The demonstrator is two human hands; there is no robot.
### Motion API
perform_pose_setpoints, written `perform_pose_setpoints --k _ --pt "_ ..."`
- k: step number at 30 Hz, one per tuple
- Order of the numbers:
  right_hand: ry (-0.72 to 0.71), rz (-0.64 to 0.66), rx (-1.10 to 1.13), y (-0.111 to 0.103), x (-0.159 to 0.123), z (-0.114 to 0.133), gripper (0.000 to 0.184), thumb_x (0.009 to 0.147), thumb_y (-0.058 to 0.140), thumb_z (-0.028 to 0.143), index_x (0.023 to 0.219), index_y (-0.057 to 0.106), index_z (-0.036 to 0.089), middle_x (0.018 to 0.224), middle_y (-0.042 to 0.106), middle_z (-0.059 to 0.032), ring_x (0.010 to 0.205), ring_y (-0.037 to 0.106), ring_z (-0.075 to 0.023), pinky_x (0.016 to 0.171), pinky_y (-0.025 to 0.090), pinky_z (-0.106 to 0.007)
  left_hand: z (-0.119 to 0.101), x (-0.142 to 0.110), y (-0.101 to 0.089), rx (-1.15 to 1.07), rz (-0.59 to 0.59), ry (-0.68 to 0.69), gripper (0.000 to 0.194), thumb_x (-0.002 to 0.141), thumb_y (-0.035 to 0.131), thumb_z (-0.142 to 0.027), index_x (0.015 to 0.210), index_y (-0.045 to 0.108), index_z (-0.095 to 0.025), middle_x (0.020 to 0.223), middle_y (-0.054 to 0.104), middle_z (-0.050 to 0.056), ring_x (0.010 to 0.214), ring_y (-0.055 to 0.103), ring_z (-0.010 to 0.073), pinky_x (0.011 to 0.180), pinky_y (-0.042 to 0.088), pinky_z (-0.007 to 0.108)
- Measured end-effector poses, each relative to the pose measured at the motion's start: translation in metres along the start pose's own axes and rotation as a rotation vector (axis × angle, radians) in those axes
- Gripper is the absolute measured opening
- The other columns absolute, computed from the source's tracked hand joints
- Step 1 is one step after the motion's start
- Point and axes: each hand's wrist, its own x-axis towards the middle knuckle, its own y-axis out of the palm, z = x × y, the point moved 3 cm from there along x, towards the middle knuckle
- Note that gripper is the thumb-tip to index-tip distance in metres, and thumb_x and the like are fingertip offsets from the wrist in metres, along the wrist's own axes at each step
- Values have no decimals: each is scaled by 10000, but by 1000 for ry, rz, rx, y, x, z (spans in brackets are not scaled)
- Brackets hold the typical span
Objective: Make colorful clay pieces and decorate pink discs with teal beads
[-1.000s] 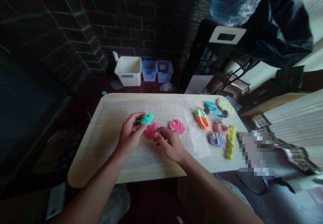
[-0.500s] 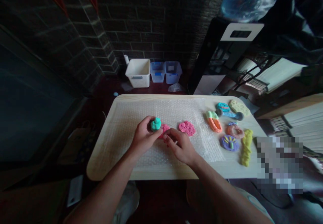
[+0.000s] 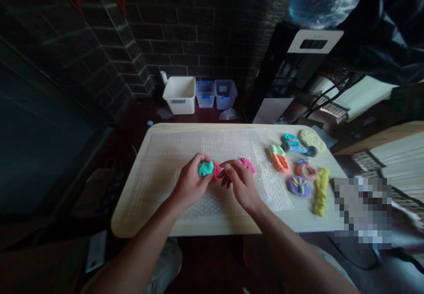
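A lump of mint-green modelling clay [image 3: 206, 168] is held in my left hand [image 3: 192, 180], pinched between the thumb and the curled fingers above the table. My right hand [image 3: 241, 181] hovers just right of it, thumb and fingers bent close together; whatever may be between the fingertips is hidden. Between the two hands shows a pink clay piece [image 3: 216, 171], partly covered by them. A second bumpy pink clay piece [image 3: 247, 165] lies behind my right hand, which hides part of it. Bubble wrap [image 3: 165, 152] lies under both pink pieces.
On the table's right side lie an orange and green clay piece [image 3: 279, 159], a blue dumbbell-shaped piece [image 3: 300, 149], a purple disc [image 3: 299, 186], a yellow twisted strip [image 3: 321, 192] and several others. Beyond the table [image 3: 212, 227] stand a white bin [image 3: 180, 95] and a water dispenser [image 3: 281, 68].
The green clay has turned in my left hand and looks flatter from here. My right hand has lifted slightly and now covers part of the right pink piece. The camera view has swung left.
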Motion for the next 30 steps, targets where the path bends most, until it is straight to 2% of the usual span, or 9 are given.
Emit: perform_pose_setpoints --k 3,7,11,16,21,23,27,28,30 --pt "-22 16 -22 1 -1 1 330 999 630 503 998 678 176 819 716 -44 615 664 -143 539 508 -250 -4 -1 2 47 37 20 237 895 705 -272 1074 554 -234 899 692 -5 768 648 178 707 468 278" --pt "-154 -59 -153 -4 -4 5 274 931 751 400 1107 691 199 925 741 -52 635 661 -132 500 486 -222 -9 -1 5 53 98 77 258 898 678 -228 1139 586 -234 1043 724 31 908 689 206 788 509 304" --pt "-283 -46 -301 -8 -5 12 200 940 743 297 1126 761 225 946 752 -61 675 669 -144 515 509 -234 -9 -1 4 90 103 177 248 913 604 -159 1155 631 -210 1125 706 71 1025 680 229 882 526 342" --pt "-347 -3 -396 -8 -7 14 162 962 717 288 1084 800 222 891 772 -70 710 686 -174 526 524 -255 -14 -4 5 183 138 262 303 905 603 -121 1197 645 -189 1163 693 98 1101 653 252 963 523 391" --pt "-229 19 -302 -9 -8 3 170 975 698 315 1064 799 212 855 781 -67 676 714 -169 553 552 -262 -18 -6 -3 184 159 293 275 977 597 -200 1243 662 -222 1232 712 82 1166 651 250 1019 505 407" --pt "-161 0 -223 -16 -5 1 193 974 694 342 1045 795 193 797 766 -61 644 710 -165 543 543 -260 -14 -5 -12 196 93 271 262 979 616 -222 1236 667 -226 1214 722 77 1138 665 246 996 514 398" --pt "-57 -177 -75 -34 2 2 270 924 748 406 1027 769 158 721 732 -48 572 661 -143 494 487 -248 -6 -3 -29 242 -78 226 262 909 701 -193 1167 657 -208 1126 715 65 1045 675 233 923 525 372" --pt "-31 -186 -49 -36 3 2 290 909 763 417 1033 766 155 710 728 -44 567 655 -142 489 481 -246 -6 -3 -29 247 -82 227 268 890 712 -170 1148 650 -208 1107 705 59 1030 671 229 909 524 364" --pt "16 -122 -14 -31 2 2 322 882 791 435 1044 770 157 706 730 -43 583 657 -149 492 487 -248 -10 -5 -26 244 -47 236 276 867 720 -129 1116 636 -214 1078 684 47 1013 661 220 894 522 351"
